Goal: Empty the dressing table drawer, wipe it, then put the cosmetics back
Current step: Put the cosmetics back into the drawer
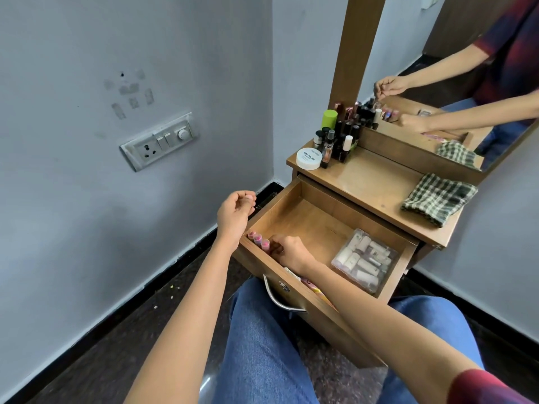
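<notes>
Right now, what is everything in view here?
drawer: one, brown wood, pulled open below table top
pink tubes: three showing, pink, drawer's front left corner
clear box: one, see-through, holding whitish tubes, drawer's right side
checked cloth: one, green and white, table top right
white jar: one, white, table top left
bottles: many, mostly dark, behind the white jar
switch plate: one, white, left wall
left hand: one, fingers curled, above drawer's left edge
right hand: one, fingers curled, inside drawer by pink tubes
</notes>
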